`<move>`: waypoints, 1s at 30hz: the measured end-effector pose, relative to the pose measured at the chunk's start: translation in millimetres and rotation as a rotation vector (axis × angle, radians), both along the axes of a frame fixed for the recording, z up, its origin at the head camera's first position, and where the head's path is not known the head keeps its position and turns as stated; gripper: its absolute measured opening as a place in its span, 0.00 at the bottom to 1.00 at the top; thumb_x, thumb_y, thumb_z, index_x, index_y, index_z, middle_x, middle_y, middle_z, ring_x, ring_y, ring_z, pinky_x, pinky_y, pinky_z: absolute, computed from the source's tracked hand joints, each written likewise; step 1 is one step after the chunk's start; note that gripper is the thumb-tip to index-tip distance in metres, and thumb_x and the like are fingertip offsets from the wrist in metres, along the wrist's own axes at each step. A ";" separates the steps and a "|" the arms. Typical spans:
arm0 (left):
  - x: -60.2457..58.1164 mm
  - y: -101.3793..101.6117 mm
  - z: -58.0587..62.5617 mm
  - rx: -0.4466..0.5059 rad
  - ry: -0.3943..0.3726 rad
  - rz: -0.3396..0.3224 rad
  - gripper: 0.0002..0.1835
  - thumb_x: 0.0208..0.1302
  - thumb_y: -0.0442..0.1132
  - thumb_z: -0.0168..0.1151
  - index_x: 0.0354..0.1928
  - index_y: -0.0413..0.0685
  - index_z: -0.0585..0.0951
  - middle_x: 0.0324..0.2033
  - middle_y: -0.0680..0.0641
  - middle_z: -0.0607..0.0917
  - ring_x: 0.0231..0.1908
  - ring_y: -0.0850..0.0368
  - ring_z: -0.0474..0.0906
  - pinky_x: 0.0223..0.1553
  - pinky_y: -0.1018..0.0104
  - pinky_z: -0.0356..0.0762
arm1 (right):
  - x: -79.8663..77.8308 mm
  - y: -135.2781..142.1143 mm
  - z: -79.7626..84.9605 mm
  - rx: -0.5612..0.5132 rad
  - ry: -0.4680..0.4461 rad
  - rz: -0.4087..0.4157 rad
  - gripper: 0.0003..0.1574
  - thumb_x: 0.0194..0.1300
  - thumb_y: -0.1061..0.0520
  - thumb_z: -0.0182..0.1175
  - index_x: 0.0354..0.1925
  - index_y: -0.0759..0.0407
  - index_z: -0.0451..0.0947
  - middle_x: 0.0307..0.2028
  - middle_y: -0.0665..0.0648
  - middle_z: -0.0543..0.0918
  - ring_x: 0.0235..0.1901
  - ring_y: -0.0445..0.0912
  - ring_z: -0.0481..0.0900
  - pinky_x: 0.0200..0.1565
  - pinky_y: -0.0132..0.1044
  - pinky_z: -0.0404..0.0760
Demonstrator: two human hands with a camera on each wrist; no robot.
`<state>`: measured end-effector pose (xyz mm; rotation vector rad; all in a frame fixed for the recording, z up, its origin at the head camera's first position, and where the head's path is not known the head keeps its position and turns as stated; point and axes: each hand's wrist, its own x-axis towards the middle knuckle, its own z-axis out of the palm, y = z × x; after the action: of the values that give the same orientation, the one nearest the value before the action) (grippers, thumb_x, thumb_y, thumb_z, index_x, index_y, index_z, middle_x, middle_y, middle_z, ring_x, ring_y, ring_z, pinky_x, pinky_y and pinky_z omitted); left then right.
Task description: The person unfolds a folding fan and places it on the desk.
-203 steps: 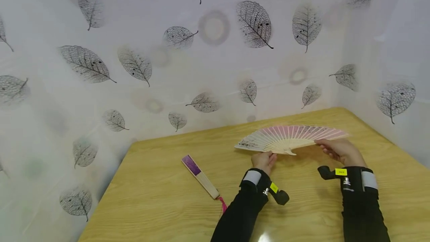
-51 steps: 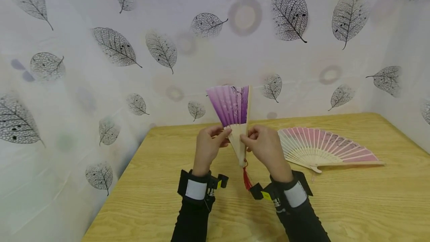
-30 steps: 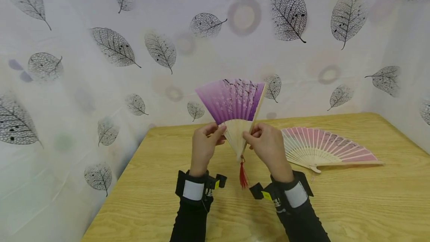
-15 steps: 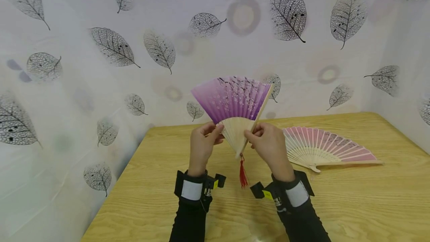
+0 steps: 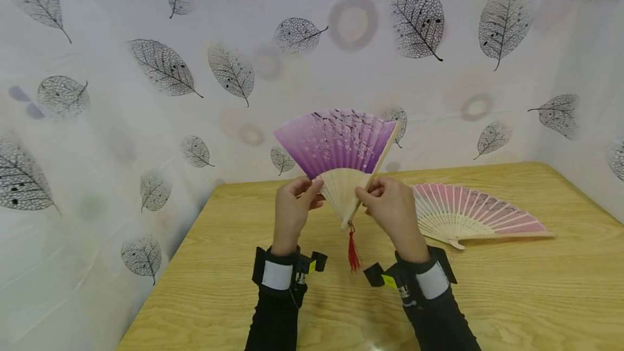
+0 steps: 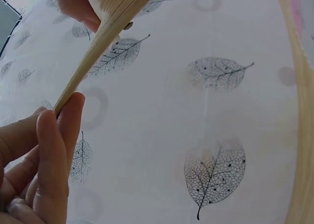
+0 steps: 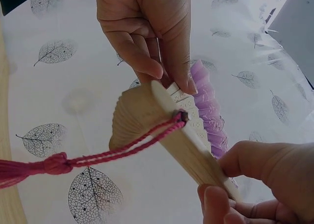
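Observation:
A purple folding fan (image 5: pixel 341 140) with blossom print and pale wooden ribs is held up above the table, partly spread. My left hand (image 5: pixel 294 207) pinches its left outer rib between thumb and fingers. On the other side my right hand (image 5: pixel 390 207) pinches the right guard stick, also seen in the right wrist view. A red tassel (image 5: pixel 353 251) hangs from the fan's pivot; its cord (image 7: pixel 117 150) loops through the pivot pin. Behind the right hand, a pink folding fan (image 5: pixel 480 213) lies spread on the table, its left end partly hidden.
The wooden table (image 5: pixel 219 280) runs back to a pale curtain (image 5: pixel 302 85) printed with skeleton leaves. More of this curtain closes off the left and right sides. Black wrist straps with small cameras sit on both forearms.
The pink fan, earlier in both hands, now lies spread on the table. The purple fan, first folded on the table, was lifted and has widened as the hands moved slightly apart.

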<state>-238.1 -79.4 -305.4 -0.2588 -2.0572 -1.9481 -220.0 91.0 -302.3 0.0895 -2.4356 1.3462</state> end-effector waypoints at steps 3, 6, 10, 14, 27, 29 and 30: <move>-0.4 -0.1 -0.3 0.000 0.001 -0.001 0.14 0.55 0.40 0.60 0.32 0.31 0.79 0.30 0.36 0.83 0.26 0.53 0.80 0.27 0.71 0.80 | -0.3 1.6 0.1 -0.018 0.007 -0.013 0.14 0.53 0.52 0.60 0.25 0.63 0.76 0.20 0.58 0.81 0.15 0.42 0.76 0.17 0.33 0.75; -0.3 -0.2 -0.7 -0.014 -0.002 -0.004 0.14 0.55 0.40 0.60 0.32 0.32 0.79 0.29 0.36 0.83 0.27 0.52 0.81 0.27 0.70 0.80 | -1.0 3.2 -0.3 -0.015 0.018 -0.019 0.14 0.54 0.52 0.59 0.25 0.62 0.76 0.20 0.58 0.81 0.16 0.44 0.77 0.17 0.34 0.76; -0.5 -0.2 -0.5 -0.031 -0.016 0.000 0.13 0.55 0.40 0.60 0.32 0.33 0.80 0.28 0.35 0.84 0.27 0.53 0.81 0.27 0.70 0.80 | -1.9 4.1 -0.6 -0.002 0.029 -0.021 0.14 0.53 0.51 0.59 0.25 0.62 0.75 0.20 0.57 0.81 0.16 0.45 0.77 0.16 0.35 0.74; -0.5 -0.1 0.4 -0.027 -0.030 0.006 0.13 0.54 0.40 0.61 0.31 0.33 0.80 0.28 0.36 0.84 0.26 0.53 0.81 0.27 0.71 0.80 | -2.7 4.5 -0.9 0.006 0.032 -0.024 0.14 0.53 0.50 0.59 0.25 0.61 0.75 0.20 0.57 0.81 0.16 0.43 0.76 0.16 0.35 0.73; -0.6 -0.2 1.8 -0.009 -0.046 0.000 0.11 0.55 0.37 0.59 0.31 0.32 0.79 0.28 0.36 0.84 0.27 0.53 0.81 0.27 0.72 0.79 | -2.2 7.0 -0.3 0.004 0.065 -0.065 0.14 0.53 0.50 0.60 0.25 0.62 0.76 0.19 0.57 0.82 0.14 0.40 0.75 0.15 0.35 0.72; -0.4 -0.4 1.8 -0.003 -0.046 -0.003 0.11 0.55 0.37 0.60 0.31 0.32 0.79 0.28 0.36 0.84 0.27 0.54 0.80 0.27 0.72 0.80 | -2.0 7.4 -0.3 0.001 0.067 -0.064 0.14 0.53 0.50 0.60 0.25 0.62 0.76 0.19 0.57 0.82 0.14 0.40 0.75 0.16 0.35 0.72; -0.2 -0.4 1.9 0.003 -0.043 -0.004 0.11 0.55 0.37 0.60 0.31 0.32 0.79 0.28 0.36 0.84 0.27 0.53 0.80 0.27 0.72 0.80 | -1.9 7.6 -0.3 0.000 0.066 -0.065 0.14 0.53 0.50 0.59 0.25 0.61 0.76 0.19 0.57 0.82 0.14 0.40 0.75 0.16 0.36 0.72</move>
<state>-238.3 -79.8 -303.5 -0.2225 -2.0813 -1.9757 -222.0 98.6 -302.5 0.0528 -2.3635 1.2949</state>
